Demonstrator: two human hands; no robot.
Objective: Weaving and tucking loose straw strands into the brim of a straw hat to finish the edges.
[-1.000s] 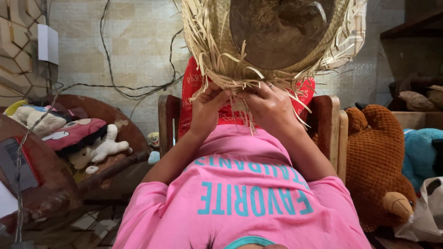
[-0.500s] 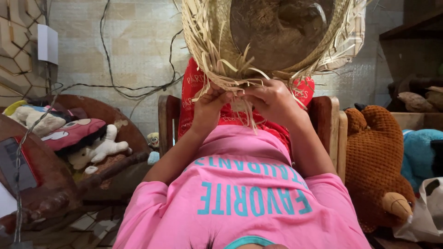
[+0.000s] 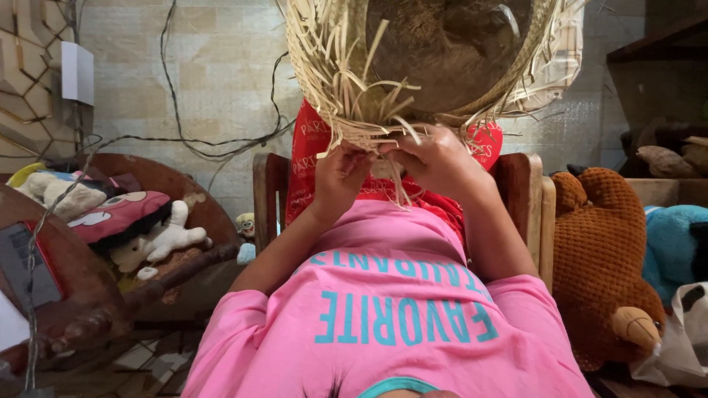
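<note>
Far on my left a heap of soft toys lies on a curved, dark wooden piece of furniture, with loose cables trailing across the tiled wall behind.

My left hand is raised in front of my pink shirt. Its grip is closed: the fingertips pinch a few pale straw strands at the lower edge of the woven straw basket, which hangs above both hands and fills the top middle of the view. Loose strand ends stick out and hang down from that edge, just over my knuckles.

My right hand sits just beside the left, nearly touching it. Its grip is clenched too, fingers curled round strands at the same unfinished rim, thumb pressed towards the left fingertips. How many strands each hand has, I cannot tell.

Behind my hands a red printed cloth hangs over the back of a wooden chair.

To my right a brown stuffed bear leans by the chair, and a blue plush toy lies beyond it.
</note>
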